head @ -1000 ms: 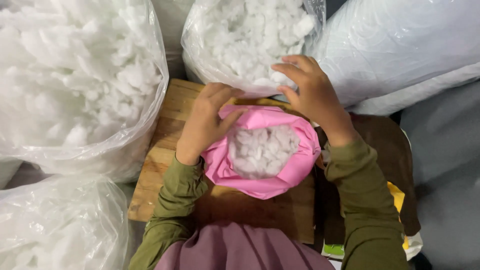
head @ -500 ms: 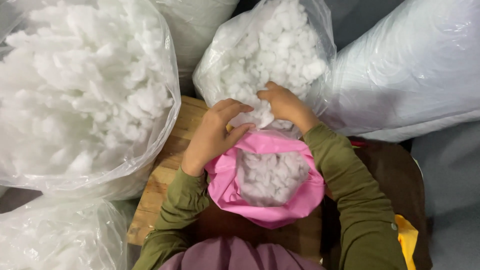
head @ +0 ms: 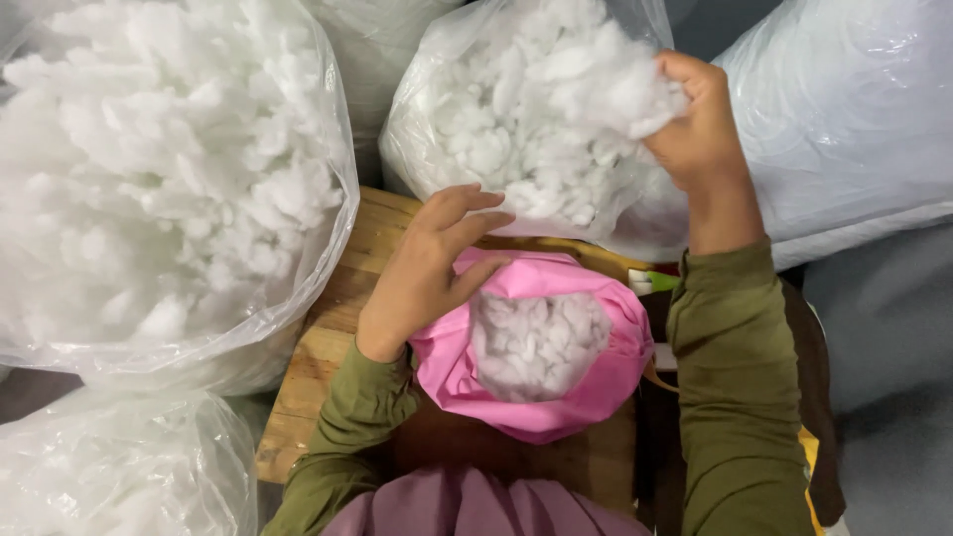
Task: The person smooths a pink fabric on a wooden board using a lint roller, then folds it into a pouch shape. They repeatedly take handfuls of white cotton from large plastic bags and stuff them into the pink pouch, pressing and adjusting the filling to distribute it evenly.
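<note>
Reaching up into the clear bag (head: 516, 129) behind the worktop (head: 328, 337), the right hand (head: 700, 124) now closes its fingers around a tuft of white filling (head: 620, 94). Half a second ago this hand was low, at the mouth of the pink cover (head: 556, 397), pressing filling inside; now it has risen and moved to the right, well apart from the cover. I judge from this that one portion is already pushed in and the next portion is being taken.

The left hand (head: 427, 273) has stayed at the cover. Its fingers are spread and half open, they grip nothing firmly, and the thumb side rests on the upper left rim of the cover, as if to keep the mouth open. The cover sits on the worktop just in front of the person, between the two green sleeves, and white filling (head: 536, 342) shows in its opening, so it is partly full.

The worktop is of bare wood boards, mostly hidden by the things around it. A big clear bag of filling (head: 159, 189) stands at the left, another one (head: 109, 467) at the lower left, and a closed white sack (head: 854, 129) lies at the right. The floor at the right looks grey.
</note>
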